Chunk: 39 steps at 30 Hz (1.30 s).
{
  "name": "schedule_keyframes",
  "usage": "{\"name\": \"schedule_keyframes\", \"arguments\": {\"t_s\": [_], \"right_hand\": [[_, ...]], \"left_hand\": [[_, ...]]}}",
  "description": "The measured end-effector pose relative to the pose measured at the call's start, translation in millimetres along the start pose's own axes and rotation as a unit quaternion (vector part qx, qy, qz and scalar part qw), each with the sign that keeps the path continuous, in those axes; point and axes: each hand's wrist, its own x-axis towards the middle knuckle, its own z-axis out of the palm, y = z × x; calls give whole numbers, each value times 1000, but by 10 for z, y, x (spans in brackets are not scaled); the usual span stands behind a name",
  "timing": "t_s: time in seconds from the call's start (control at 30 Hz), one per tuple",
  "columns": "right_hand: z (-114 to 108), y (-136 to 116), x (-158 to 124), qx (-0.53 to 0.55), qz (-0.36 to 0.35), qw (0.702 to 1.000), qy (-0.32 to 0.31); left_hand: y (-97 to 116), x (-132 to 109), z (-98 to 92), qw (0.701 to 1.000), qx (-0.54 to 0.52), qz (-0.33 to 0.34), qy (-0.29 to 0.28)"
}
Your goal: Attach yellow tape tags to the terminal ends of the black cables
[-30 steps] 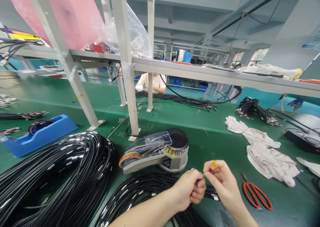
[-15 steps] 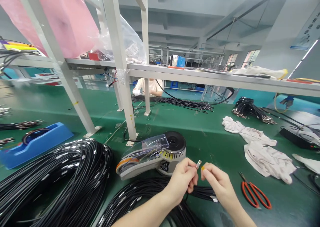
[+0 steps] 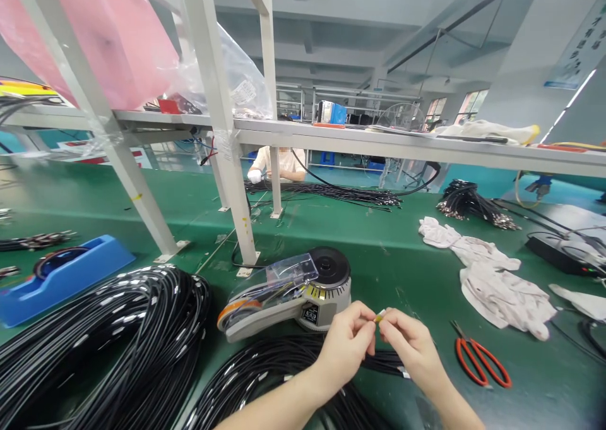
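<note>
My left hand [image 3: 344, 345] and my right hand [image 3: 409, 345] meet in front of me, both pinching the same small metal cable end [image 3: 379, 317] with a bit of yellow tape on it. The thin black cable [image 3: 386, 360] runs down from it onto a coil of black cables [image 3: 265, 379] under my forearms. A grey automatic tape dispenser [image 3: 288, 291] with an orange tape roll stands just behind my left hand.
A big coil of black cables [image 3: 104, 341] lies at the left, beside a blue tape dispenser [image 3: 57, 278]. Red-handled scissors [image 3: 480, 360] and white cloths [image 3: 492, 278] lie at the right. White shelf posts [image 3: 222, 133] rise from the green bench. Another person [image 3: 279, 165] works beyond the shelf.
My fingertips have come together on the cable end, and the yellow tape that was held up in my right hand now sits on the tip. The view has drifted slightly.
</note>
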Motion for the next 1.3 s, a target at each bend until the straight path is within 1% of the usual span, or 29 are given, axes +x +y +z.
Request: {"name": "schedule_keyframes", "arguments": {"t_s": [0.2, 0.47, 0.57, 0.7, 0.8, 0.97, 1.07, 1.17, 1.3], "right_hand": [[10, 19, -7, -7, 0, 1000, 7], [17, 8, -19, -7, -6, 1000, 23], [15, 3, -25, -7, -19, 1000, 20], [18, -12, -37, -6, -42, 999, 0], [25, -19, -41, -11, -50, 999, -18], [17, -12, -36, -9, -52, 997, -52], [3, -5, -34, 3, -36, 996, -77], [-13, 32, -24, 22, -7, 995, -94], [-27, 175, 27, 39, 56, 994, -89]], "left_hand": [[7, -19, 11, 1000, 12, 4, -3], [65, -46, 30, 1000, 21, -15, -1], [77, -50, 39, 1000, 19, -18, -7], [84, -53, 33, 1000, 8, -23, -14], [80, -55, 22, 999, -20, -32, -14], [50, -70, 24, 989, -138, -49, -18], [16, -72, 31, 984, -175, -44, -10], [-2, -61, 31, 983, -178, -37, 5], [22, -51, 34, 985, -172, -28, 18]]}}
